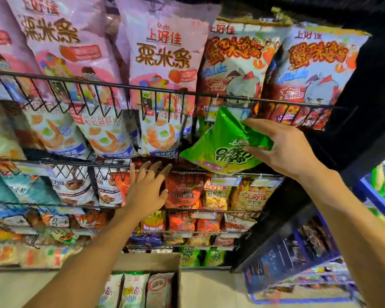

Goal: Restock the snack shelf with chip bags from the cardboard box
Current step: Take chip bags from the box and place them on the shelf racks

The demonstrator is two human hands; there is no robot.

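Right hand (289, 150) grips a green chip bag (218, 147).

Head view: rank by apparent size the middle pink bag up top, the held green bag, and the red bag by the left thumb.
1. pink bag, clearly largest.
2. green bag; it is held nearer the camera, so its true size is unsure.
3. red bag, only partly visible.

I see bright, even light on the shelf bags (162, 54) above the right hand (285, 147), sheen on the green bag (220, 150) it holds. Right of it falls dark; the edges bend and smear.
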